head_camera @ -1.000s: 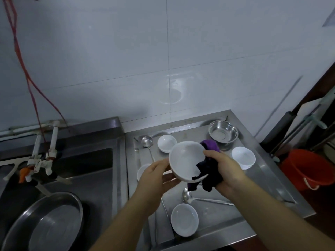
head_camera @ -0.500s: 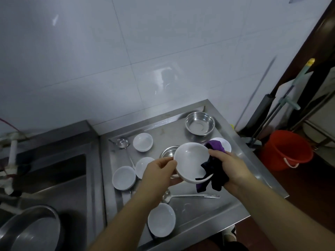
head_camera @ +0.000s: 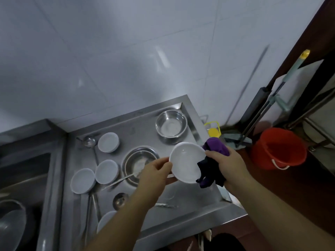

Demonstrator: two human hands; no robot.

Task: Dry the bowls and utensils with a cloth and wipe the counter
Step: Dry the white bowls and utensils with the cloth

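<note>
I hold a white bowl (head_camera: 186,163) tilted above the right part of the steel counter (head_camera: 181,194). My left hand (head_camera: 154,173) pinches its left rim. My right hand (head_camera: 223,164) grips a purple and black cloth (head_camera: 212,160) against the bowl's right rim. On the counter lie three white bowls (head_camera: 108,142) (head_camera: 106,171) (head_camera: 83,181), and a fourth white bowl (head_camera: 105,221) is partly hidden by my left forearm. Two steel bowls (head_camera: 171,125) (head_camera: 138,163) and two ladles (head_camera: 89,141) (head_camera: 120,199) also rest there.
A sink (head_camera: 23,178) lies to the left with a large steel basin (head_camera: 10,221) in it. Right of the counter, on the floor, stand a red bucket (head_camera: 278,148), mop handles (head_camera: 282,84) and a yellow-capped container (head_camera: 213,132). White tiles back the counter.
The view swung to the right and the sink taps left the frame. Both hands with the bowl and cloth shifted right over the counter, and a steel bowl under them came into sight.
</note>
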